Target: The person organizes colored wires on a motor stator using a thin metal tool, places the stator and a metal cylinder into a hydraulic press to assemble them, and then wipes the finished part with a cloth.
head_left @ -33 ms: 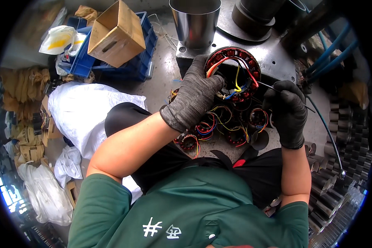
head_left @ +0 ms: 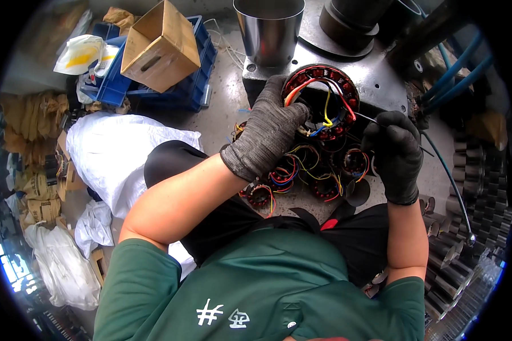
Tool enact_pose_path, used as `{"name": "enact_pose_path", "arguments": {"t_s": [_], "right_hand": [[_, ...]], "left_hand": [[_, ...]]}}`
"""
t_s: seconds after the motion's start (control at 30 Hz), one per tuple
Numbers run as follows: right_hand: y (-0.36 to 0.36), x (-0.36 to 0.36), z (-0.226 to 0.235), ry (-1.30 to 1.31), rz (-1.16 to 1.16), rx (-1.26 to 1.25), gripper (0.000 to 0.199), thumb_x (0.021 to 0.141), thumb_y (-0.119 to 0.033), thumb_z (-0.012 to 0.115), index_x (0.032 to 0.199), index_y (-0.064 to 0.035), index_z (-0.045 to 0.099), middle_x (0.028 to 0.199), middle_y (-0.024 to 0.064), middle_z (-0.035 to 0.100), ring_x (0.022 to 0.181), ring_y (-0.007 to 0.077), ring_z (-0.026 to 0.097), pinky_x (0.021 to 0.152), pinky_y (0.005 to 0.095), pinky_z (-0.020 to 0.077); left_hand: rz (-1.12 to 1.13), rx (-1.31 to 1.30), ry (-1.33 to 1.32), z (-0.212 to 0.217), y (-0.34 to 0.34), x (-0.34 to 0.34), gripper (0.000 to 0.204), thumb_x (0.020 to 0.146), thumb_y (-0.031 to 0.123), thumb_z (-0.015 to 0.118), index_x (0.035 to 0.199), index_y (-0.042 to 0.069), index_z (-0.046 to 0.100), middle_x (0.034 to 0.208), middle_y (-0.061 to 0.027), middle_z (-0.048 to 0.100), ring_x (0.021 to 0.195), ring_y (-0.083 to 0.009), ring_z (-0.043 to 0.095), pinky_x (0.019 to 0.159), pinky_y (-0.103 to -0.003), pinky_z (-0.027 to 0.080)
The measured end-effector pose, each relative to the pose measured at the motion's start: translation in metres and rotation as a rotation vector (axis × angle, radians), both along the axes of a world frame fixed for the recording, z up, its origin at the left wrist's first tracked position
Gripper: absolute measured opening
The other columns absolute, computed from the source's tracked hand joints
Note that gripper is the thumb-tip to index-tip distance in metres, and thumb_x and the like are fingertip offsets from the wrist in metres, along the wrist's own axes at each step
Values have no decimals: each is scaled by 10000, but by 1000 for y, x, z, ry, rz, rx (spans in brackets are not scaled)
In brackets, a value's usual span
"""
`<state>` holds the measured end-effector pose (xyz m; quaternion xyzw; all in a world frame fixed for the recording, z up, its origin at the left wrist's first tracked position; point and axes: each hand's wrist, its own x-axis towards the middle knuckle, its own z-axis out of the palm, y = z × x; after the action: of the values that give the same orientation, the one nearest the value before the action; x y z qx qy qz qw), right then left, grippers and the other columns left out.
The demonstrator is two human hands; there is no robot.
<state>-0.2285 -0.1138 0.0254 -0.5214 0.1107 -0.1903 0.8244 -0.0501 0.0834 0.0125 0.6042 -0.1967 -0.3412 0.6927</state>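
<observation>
Right now the stator (head_left: pixel 322 101) sits upper centre on the metal block (head_left: pixel 375 79), the left hand (head_left: pixel 272 129) clasped over its left rim and nearer, while the right hand (head_left: pixel 397 149), just right of it, pinches a thin tool (head_left: pixel 365 117) pointing leftward into the wires, its tip hidden.

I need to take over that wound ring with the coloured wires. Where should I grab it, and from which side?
Grip the ring by its bare outer rim on the near-left arc, where the left hand in the grey glove already holds it. Come in from the left and below, probably safest: the coloured wires spill from the centre, and the right hand works a thin tool at the right.
</observation>
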Motion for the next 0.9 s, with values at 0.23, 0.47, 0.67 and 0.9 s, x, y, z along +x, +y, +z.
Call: {"name": "enact_pose_path", "arguments": {"t_s": [0.23, 0.47, 0.67, 0.9], "right_hand": [[22, -8, 10, -68, -79, -487, 271, 919, -190, 676, 1102, 10, 687, 981, 115, 724, 901, 186, 680, 834, 338, 556], [26, -6, 17, -25, -109, -637, 213, 924, -168, 665, 1055, -1, 686, 928, 72, 696, 872, 152, 631, 804, 313, 519], [14, -10, 14, -204, -135, -951, 180, 935, -138, 649, 1056, -9, 685, 909, 77, 688, 830, 138, 609, 764, 313, 515], [24, 4, 4, -19, -435, -616, 299, 1066, -134, 546, 1332, -12, 605, 1103, 118, 738, 839, 123, 644, 776, 266, 532]], "left_hand": [[-25, 48, -74, -3, 1, 3, 563, 858, -25, 550, 1416, 20, 481, 1072, -93, 639, 906, -160, 673, 797, -299, 586], [-23, 10, -123, 3, 1, -1, 549, 873, -12, 549, 1414, 9, 462, 1090, -114, 643, 919, -169, 679, 796, -303, 583], [-18, 60, -120, 2, 2, -1, 443, 922, 125, 641, 1332, 13, 511, 1146, -191, 673, 1035, -258, 679, 860, -378, 567], [-19, 40, -83, 2, 1, 1, 565, 863, -4, 563, 1422, 27, 488, 1070, -72, 653, 944, -142, 650, 845, -286, 565]]}}
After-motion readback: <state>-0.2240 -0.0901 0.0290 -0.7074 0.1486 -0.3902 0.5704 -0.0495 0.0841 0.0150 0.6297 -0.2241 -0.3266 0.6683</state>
